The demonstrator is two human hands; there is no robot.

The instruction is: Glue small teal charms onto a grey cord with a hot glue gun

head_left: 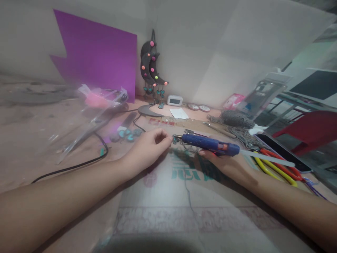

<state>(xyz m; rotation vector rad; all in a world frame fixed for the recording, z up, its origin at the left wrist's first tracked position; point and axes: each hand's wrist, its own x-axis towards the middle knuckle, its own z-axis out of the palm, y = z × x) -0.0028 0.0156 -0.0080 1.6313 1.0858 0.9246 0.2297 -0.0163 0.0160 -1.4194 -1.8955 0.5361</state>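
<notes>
- Right hand (223, 162) was clamped around blue glue gun (201, 142), above printed sheet (158, 221); some fingers hidden.
- Left hand (151, 146) pinched small teal piece (175, 139) at the nozzle; piece too small to make out.
- Plastic bag (98, 100), left: blurry.
- Red chair (313, 130): cut off at right edge.

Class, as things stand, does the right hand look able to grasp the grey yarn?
Probably not: the right hand is holding the blue glue gun and would likely need to free itself first, though the grey yarn lies nearby.
</notes>
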